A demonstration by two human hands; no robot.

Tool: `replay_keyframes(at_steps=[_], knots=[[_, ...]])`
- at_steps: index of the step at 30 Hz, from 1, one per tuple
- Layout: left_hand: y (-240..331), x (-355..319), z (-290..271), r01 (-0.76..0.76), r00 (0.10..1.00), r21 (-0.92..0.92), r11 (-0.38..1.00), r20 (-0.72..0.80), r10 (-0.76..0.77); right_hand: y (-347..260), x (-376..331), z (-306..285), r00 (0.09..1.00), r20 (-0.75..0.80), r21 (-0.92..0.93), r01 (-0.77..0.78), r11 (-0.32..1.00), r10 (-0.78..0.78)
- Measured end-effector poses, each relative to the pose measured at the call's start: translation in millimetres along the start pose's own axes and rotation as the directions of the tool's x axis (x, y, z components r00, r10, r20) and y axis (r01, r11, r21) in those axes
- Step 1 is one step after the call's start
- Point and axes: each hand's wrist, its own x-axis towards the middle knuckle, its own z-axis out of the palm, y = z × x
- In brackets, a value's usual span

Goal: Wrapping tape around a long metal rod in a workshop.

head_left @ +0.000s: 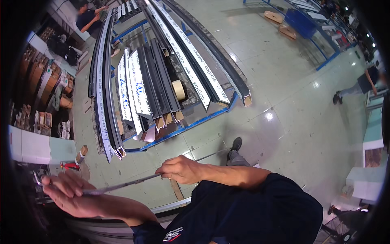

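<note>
A long, thin grey strip (126, 184) stretches across in front of me, slanting up toward the right. My right hand (178, 168) closes round it near the middle, and its thinner far part runs on past that hand toward my shoe. At the left, my left hand (67, 193) has its fingers bent round the strip, palm turned upward. A small pale hooked piece (37, 178) shows just beyond those fingertips; whether it belongs to the strip I cannot tell.
Ahead stands a blue metal rack (178, 131) bearing several long dark profiles (152, 81) with white film, and a tape roll (178, 90). A red fire extinguisher (70, 166) is at left. One person (89, 20) works far left; another (363, 83) is at right.
</note>
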Motion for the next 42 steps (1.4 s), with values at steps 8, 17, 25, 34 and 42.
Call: replay_keyframes(at_steps=[8, 17, 25, 34, 42], knots=[[-46.5, -4.2, 69.3, 0.359, 0.848, -0.430, 0.828, 0.520, -0.098, -10.1, -16.3, -68.8, 0.954, -0.237, -0.224, -0.239, 0.945, 0.185], [-65.0, -21.0, 176.5, 0.674, 0.679, -0.487, 0.555, 0.703, -0.209, -8.1, -37.4, -137.8, 0.983, -0.143, 0.012, -0.118, 0.993, 0.118], [-97.4, -55.5, 244.9, 0.792, 0.520, -0.371, 0.485, 0.826, -0.217, 14.2, -62.6, -200.9, 0.892, -0.216, 0.300, -0.326, 0.897, 0.396], [-270.8, -72.5, 330.5, 0.724, 0.654, -0.324, 0.609, 0.601, -0.458, 33.1, -36.3, -257.4, 0.662, -0.562, -0.031, -0.617, 0.787, 0.497], [-413.5, -106.0, 371.9, 0.940, 0.175, -0.338, -0.052, 0.605, -0.777, 68.7, -11.5, -278.2, 0.360, -0.509, 0.257, -0.803, 0.538, 0.782]])
